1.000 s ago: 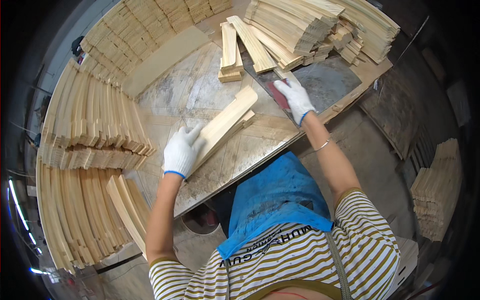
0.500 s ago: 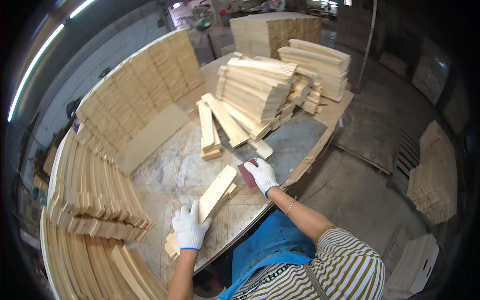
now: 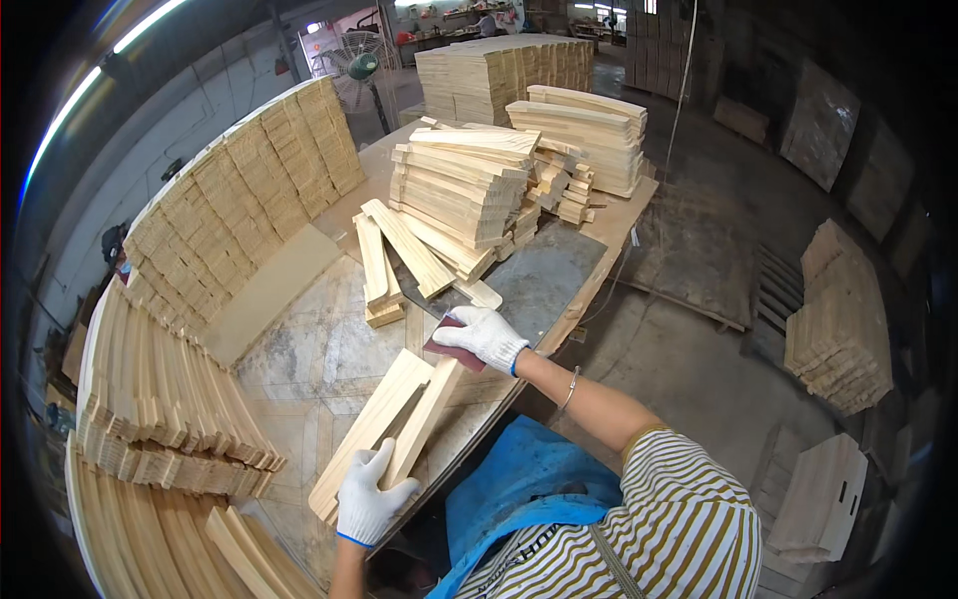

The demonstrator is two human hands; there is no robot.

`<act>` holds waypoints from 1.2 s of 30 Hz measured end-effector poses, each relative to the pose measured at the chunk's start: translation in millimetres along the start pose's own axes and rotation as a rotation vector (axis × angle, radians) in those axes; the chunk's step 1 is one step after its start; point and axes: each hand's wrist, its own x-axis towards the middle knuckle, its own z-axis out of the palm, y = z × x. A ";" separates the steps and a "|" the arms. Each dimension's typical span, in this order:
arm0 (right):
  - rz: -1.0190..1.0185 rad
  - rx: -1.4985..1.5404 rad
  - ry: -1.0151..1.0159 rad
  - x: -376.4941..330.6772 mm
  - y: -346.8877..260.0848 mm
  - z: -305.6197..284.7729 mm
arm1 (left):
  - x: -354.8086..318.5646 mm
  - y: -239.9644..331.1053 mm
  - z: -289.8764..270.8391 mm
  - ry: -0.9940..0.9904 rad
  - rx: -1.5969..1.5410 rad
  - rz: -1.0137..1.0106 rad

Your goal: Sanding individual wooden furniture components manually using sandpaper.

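Observation:
My left hand (image 3: 369,501), in a white knit glove, grips the near end of a pale wooden slat (image 3: 427,417), its thumb to one side. The slat slants away from me, turned partly on edge. A second slat (image 3: 367,427) lies flat just left of it, a dark gap between the two. In my right hand (image 3: 487,337), gloved too, is a dark red sheet of sandpaper (image 3: 455,353), pressed at the far end of the gripped slat. That end is partly covered by the paper.
Loose slats (image 3: 379,268) and a jumbled heap of slats (image 3: 459,190) sit farther up the worn table (image 3: 294,364). Tall slat stacks (image 3: 249,190) line the left side, with curved rows (image 3: 170,399) nearer. A fan (image 3: 362,67) stands behind. More stacked wood (image 3: 838,319) is on the floor at right.
The gripped slat now stands apart from the one beside it. My right hand has brought the sandpaper from beyond the pieces to the slat's far end. The whole view has shifted slightly.

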 end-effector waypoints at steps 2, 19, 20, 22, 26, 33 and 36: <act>0.073 0.107 0.056 -0.9 16.2 4.8 | -9.3 2.7 -2.0 -0.099 -0.241 -0.009; -0.136 0.026 0.310 -9.1 -51.4 2.7 | -31.7 21.5 3.6 -0.105 -0.571 -0.164; -0.101 -0.029 0.292 -2.5 -29.2 6.5 | -31.1 27.1 -2.7 -0.156 -0.672 -0.153; -0.073 -0.085 0.250 7.3 -6.2 13.3 | -29.0 34.9 -6.1 -0.163 -1.095 -0.225; 0.043 0.410 0.294 -4.9 5.0 19.8 | -16.9 36.1 -2.9 0.017 -1.618 -0.432; 0.124 0.200 0.124 -43.9 26.3 47.4 | -42.4 31.4 46.3 0.040 -1.833 -0.574; 0.160 0.153 0.131 -48.7 36.1 56.8 | -46.5 27.8 60.7 0.047 -1.903 -0.596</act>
